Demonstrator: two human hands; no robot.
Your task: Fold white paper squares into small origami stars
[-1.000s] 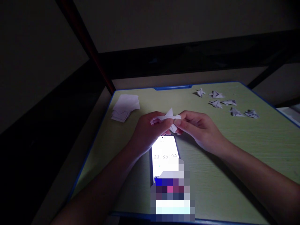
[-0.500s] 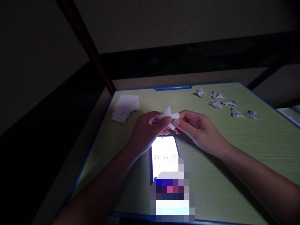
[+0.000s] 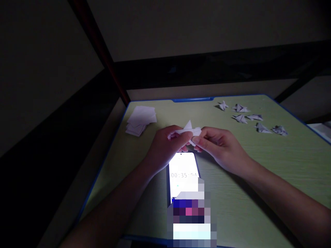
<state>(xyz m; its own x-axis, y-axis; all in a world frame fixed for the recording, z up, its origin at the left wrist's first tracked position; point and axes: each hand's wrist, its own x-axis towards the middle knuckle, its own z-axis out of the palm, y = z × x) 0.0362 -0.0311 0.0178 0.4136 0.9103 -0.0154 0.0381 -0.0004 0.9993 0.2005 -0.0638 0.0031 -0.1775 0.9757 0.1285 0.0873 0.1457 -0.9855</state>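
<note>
The white paper piece, matte, flat-folded and peaked in a sharp triangle, was pinched between left hand and right hand, near the lit phone, over a faintly grained green tabletop.

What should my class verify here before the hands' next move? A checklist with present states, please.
1. Left hand gripping the folded paper: ok.
2. Right hand gripping it too: ok.
3. Fold alignment: cannot tell, partly hidden.
4. Paper sheets apart from both hands: ok.
5. Six small folded pieces apart from both hands: ok.
6. Phone wholly visible: not ok, lower part pixelated.
</note>
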